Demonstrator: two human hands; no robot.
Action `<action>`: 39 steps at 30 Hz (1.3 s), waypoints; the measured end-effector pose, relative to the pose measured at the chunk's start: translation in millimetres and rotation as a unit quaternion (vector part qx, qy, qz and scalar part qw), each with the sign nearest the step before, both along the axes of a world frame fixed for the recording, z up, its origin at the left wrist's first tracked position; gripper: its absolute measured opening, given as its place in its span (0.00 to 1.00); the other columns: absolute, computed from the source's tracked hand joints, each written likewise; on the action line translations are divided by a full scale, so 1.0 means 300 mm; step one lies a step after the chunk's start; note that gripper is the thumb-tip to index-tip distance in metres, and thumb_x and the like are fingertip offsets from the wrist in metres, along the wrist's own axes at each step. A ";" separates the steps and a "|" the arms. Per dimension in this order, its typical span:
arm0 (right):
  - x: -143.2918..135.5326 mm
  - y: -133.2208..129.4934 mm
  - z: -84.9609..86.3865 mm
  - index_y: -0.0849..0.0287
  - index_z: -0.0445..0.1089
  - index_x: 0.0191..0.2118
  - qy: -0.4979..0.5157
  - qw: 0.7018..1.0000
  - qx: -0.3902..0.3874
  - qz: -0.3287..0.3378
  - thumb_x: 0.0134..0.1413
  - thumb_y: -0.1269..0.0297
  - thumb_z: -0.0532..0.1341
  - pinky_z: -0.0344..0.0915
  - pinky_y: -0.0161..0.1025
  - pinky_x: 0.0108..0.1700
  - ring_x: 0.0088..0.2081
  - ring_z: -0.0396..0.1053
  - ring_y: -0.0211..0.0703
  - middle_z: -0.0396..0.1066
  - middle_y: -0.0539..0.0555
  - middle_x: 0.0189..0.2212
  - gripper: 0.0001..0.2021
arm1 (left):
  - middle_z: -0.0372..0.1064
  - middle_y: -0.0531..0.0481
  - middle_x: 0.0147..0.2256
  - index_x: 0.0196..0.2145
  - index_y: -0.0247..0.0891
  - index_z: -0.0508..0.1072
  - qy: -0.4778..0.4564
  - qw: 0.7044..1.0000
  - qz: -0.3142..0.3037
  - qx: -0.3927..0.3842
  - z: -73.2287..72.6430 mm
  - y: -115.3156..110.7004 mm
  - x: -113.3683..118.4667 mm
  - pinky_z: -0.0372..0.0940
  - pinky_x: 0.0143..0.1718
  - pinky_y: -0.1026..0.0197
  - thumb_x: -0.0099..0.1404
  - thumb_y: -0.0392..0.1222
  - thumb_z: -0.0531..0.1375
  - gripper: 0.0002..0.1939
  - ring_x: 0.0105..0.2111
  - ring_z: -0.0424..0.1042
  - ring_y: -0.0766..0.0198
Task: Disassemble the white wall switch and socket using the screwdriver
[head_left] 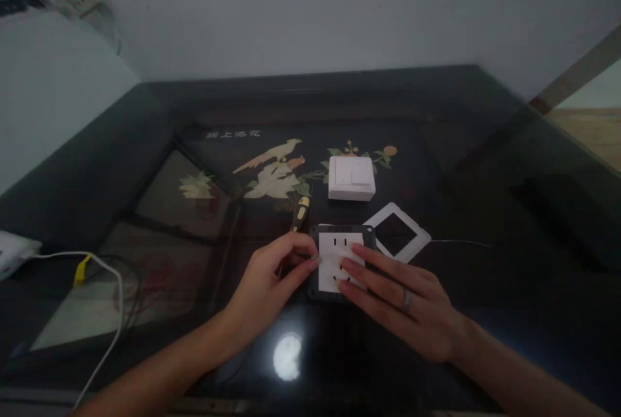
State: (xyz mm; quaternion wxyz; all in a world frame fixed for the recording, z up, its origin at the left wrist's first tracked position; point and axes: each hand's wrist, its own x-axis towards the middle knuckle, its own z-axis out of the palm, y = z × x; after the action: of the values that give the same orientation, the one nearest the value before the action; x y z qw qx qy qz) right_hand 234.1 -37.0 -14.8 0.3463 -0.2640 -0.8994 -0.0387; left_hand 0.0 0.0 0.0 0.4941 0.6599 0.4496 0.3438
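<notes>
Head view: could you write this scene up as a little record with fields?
Left hand: pinching what looks like a screw at the socket's left edge
Right hand: fingers spread across the socket
Beyond socket: white switch
Right of socket: white frame
Beyond left hand: tool handle; whether held, unclear
Surface: dark table, bird-and-flower picture

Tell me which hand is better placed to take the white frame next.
Right, probably. The right hand rests on the socket, near the white frame. The left hand is farther away, across the socket, pinching a small piece.
</notes>
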 end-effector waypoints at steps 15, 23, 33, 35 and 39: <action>0.000 -0.025 0.052 0.62 0.75 0.49 0.036 0.999 0.016 -0.026 0.64 0.75 0.55 0.71 0.39 0.58 0.66 0.57 0.45 0.77 0.54 0.49 0.13 | 0.63 0.55 0.26 0.42 0.37 0.74 -0.164 0.920 -0.076 -0.346 0.063 -0.002 -0.004 0.55 0.23 0.69 0.58 0.58 0.67 0.23 0.24 0.59 0.70; -0.018 -0.003 0.036 0.66 0.70 0.54 0.064 0.996 -0.062 0.011 0.62 0.74 0.59 0.66 0.45 0.62 0.67 0.55 0.49 0.72 0.61 0.55 0.15 | 0.73 0.54 0.29 0.44 0.40 0.77 -0.128 0.946 -0.086 -0.287 0.056 -0.010 0.017 0.62 0.28 0.69 0.59 0.55 0.67 0.20 0.28 0.67 0.68; -0.014 -0.001 0.014 0.47 0.57 0.60 0.359 0.795 -0.487 -0.047 0.64 0.54 0.57 0.77 0.36 0.39 0.41 0.75 0.41 0.71 0.52 0.41 0.21 | 0.78 0.47 0.42 0.45 0.39 0.75 -0.086 0.973 -0.071 -0.200 0.040 -0.016 0.008 0.71 0.43 0.61 0.65 0.49 0.63 0.15 0.38 0.76 0.60; -0.020 -0.001 0.018 0.48 0.55 0.60 0.355 0.762 -0.541 -0.007 0.65 0.57 0.57 0.77 0.35 0.37 0.37 0.76 0.39 0.72 0.51 0.37 0.20 | 0.78 0.46 0.43 0.45 0.39 0.74 -0.066 0.979 -0.073 -0.178 0.034 -0.019 0.007 0.71 0.44 0.59 0.66 0.48 0.62 0.14 0.40 0.76 0.58; -0.025 -0.003 0.029 0.49 0.55 0.59 0.349 0.759 -0.549 0.008 0.65 0.67 0.57 0.78 0.36 0.38 0.40 0.78 0.41 0.75 0.52 0.41 0.20 | 0.78 0.45 0.44 0.47 0.38 0.73 -0.027 0.985 -0.081 -0.150 0.020 -0.019 0.002 0.71 0.43 0.59 0.67 0.48 0.60 0.14 0.41 0.77 0.57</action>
State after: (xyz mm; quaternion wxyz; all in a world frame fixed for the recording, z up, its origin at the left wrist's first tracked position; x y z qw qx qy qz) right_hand 226.5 -37.8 -6.0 0.4327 -0.3973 -0.5852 0.5590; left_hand 0.6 -5.6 6.1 0.6255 0.6029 0.4280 0.2492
